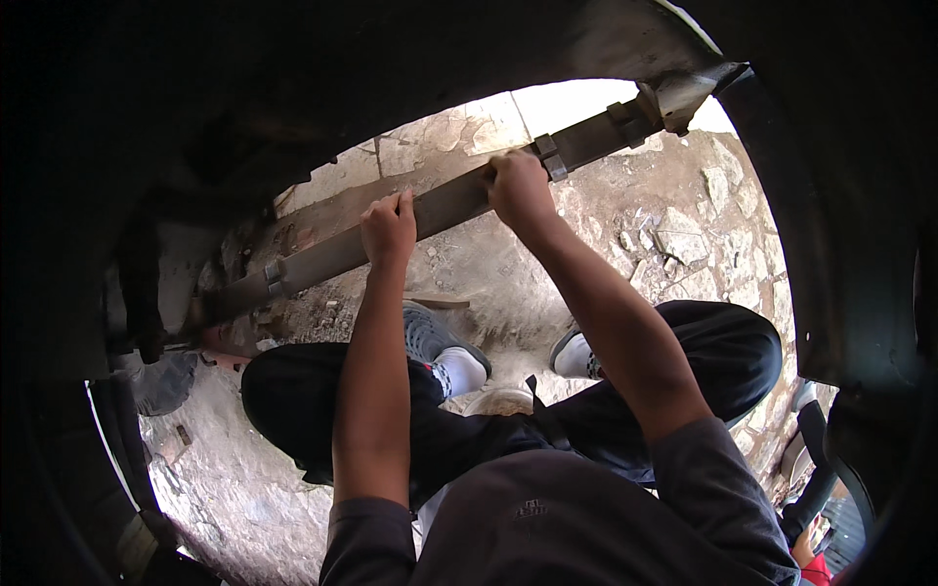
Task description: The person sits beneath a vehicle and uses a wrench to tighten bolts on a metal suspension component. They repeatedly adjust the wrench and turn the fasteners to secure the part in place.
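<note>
A long, dark metal leaf spring (454, 203) runs slantwise in front of me, lower at the left and higher at the right. Both my hands are on it near its middle. My left hand (389, 229) is closed at its near edge, thumb up. To the right and a little farther off, my right hand (522, 190) is closed on the same bar, just beside a metal clip (551, 158). Another clip (276, 277) wraps the bar toward its left end. The fingertips of both hands are hidden. Whether either hand holds something small besides is not visible.
Dark vehicle bodywork (860, 215) arches around and above me. The bar's right end meets a bracket (679, 98). Below lies rough ground with broken stones (681, 237). My bent knees and grey shoes (430, 332) are under my arms. A red item (817, 568) shows at lower right.
</note>
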Available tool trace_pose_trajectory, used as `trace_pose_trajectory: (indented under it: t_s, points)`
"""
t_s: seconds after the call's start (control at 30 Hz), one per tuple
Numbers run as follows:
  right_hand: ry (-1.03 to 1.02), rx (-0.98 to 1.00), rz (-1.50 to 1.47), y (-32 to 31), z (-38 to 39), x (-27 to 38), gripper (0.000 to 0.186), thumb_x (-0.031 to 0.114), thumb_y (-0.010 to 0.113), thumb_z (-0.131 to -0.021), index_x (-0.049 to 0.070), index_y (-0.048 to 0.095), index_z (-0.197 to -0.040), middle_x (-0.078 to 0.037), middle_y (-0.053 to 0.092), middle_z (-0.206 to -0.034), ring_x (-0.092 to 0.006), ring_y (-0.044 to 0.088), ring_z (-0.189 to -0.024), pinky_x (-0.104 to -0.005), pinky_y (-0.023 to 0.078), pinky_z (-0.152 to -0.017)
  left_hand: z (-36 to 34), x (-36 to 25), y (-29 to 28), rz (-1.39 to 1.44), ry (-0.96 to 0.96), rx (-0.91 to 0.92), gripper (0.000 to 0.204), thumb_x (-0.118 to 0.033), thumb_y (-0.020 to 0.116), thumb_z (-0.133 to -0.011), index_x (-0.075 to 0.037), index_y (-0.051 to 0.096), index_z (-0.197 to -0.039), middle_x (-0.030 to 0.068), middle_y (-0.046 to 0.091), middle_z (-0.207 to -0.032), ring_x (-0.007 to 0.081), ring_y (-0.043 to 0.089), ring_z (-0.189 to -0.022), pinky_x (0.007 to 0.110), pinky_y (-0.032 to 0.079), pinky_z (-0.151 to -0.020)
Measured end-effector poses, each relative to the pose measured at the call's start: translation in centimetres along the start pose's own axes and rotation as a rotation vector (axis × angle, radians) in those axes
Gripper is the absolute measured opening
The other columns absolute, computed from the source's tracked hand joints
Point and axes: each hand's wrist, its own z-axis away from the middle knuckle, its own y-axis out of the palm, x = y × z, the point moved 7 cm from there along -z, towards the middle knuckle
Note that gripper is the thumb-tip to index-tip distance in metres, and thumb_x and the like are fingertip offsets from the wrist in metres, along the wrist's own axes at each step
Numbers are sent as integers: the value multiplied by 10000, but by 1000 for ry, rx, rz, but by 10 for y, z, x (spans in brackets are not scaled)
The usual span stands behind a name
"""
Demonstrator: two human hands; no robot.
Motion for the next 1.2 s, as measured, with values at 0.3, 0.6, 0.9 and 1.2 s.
trace_pose_trajectory:
  t_s: [0.3,0.6,0.9,1.2]
  points:
    - [9,5,85,1,-18,-2,87,87,738,-857,36,792,-902,-217,738,-977,-400,737,-919,-477,601,-860,0,-10,4,-44,-66,10,405,-398,583,-1052,-68,811,-993,210,753,-986,411,693,-1001,509,529,-948]
    - [-23,33,70,-6,9,-2,99,124,777,-862,36,793,-905,-209,744,-980,-381,734,-939,-461,595,-878,12,-8,-6,-69,-29,-68,407,-392,573,-1063,-69,805,-973,176,759,-981,355,696,-1012,482,485,-1034]
    - [-34,-43,1,-7,5,-8,90,79,796,-841,42,801,-923,-181,745,-985,-372,740,-918,-455,603,-856,9,-8,-4,-121,-19,-82,390,-372,577,-1061,-70,788,-933,132,765,-969,328,692,-1012,465,491,-989]
    - [35,-13,54,0,-29,-7,69,63,739,-869,24,774,-913,-217,717,-1012,-412,728,-937,-502,590,-869,3,-19,0,-118,-17,-66,393,-367,573,-1061,-72,771,-894,121,752,-931,328,689,-989,471,489,-1004]
